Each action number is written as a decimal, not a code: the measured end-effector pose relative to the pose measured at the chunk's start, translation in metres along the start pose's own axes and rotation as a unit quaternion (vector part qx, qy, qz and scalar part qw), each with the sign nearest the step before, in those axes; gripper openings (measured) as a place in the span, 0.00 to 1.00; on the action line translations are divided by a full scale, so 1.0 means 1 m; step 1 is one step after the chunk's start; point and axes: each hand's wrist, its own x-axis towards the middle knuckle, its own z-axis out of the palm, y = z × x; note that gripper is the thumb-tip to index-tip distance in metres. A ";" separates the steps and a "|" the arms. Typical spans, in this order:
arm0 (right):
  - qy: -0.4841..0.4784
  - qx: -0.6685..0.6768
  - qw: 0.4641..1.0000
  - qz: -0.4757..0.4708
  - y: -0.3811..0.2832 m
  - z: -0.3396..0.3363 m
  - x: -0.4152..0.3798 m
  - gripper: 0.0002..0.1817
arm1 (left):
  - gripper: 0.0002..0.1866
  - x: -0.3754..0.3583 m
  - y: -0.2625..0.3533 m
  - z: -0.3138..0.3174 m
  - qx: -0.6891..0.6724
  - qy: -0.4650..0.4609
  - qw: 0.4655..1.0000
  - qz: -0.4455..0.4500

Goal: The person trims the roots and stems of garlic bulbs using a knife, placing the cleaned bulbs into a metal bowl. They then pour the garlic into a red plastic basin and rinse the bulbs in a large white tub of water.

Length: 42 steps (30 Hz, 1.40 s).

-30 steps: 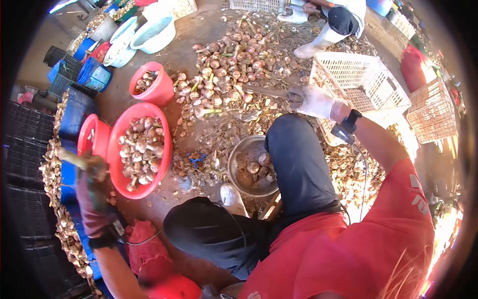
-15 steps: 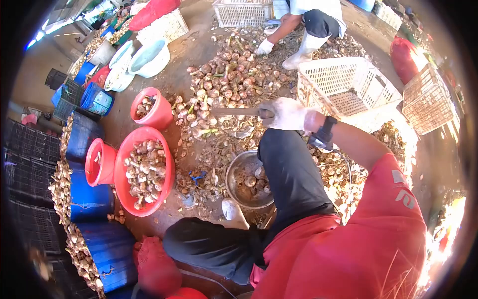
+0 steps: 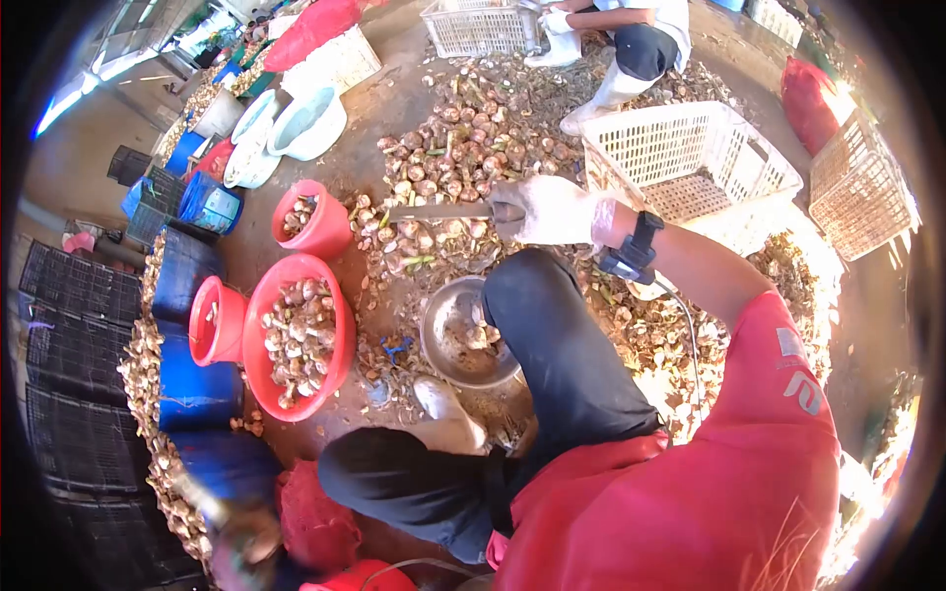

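1. Far left: black crates (image 3: 84, 355), with a strip of garlic (image 3: 145, 394) running alongside, then blue barrels (image 3: 200, 384) in a line.
2. Low at left, near the blue barrels and beside a red mesh sack (image 3: 315, 522): left hand (image 3: 248, 540), badly blurred. Cannot tell whether spread wide, drawn narrow or holding anything. Well apart from the knife.
3. Next, rightward: 2 pink buckets, the lower (image 3: 227, 330) just beside a pink tub (image 3: 252, 340) of garlic bulbs (image 3: 299, 340), the upper (image 3: 323, 234) behind the tub.
4. Centre: knife (image 3: 440, 212), directly left of the right hand, across the near part of a garlic pile (image 3: 473, 143) in view. Long axis almost level, side to side; tip pointing left towards the upper bucket, short of touching. Height above the floor unclear.
5. Below the knife in view: metal bowl (image 3: 441, 347), bulbs inside, beside the raised right knee (image 3: 537, 286).
6. Right hand (image 3: 537, 210), gloved in white, fingers closed around the knife's handle end. By far the nearer of the 2 hands to the knife.
7. Just right of the right hand: white crate (image 3: 645, 148); beyond, a co-worker (image 3: 645, 49) in white boots.
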 end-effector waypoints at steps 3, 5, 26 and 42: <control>-0.060 -0.079 0.993 0.070 -0.008 -0.008 -0.002 0.23 | 0.13 0.094 -0.042 0.067 -0.009 -0.013 0.990 -0.139; -0.059 -0.040 0.994 0.088 0.007 0.005 0.005 0.24 | 0.14 0.152 -0.087 0.093 0.290 -0.107 0.950 0.047; -0.196 0.082 0.944 0.250 0.149 0.145 0.140 0.26 | 0.16 0.406 -0.294 0.172 -0.022 -0.076 0.955 -0.286; -0.191 0.361 0.827 0.387 0.144 0.175 0.159 0.24 | 0.29 0.439 -0.336 0.182 -0.184 -0.114 0.952 -0.216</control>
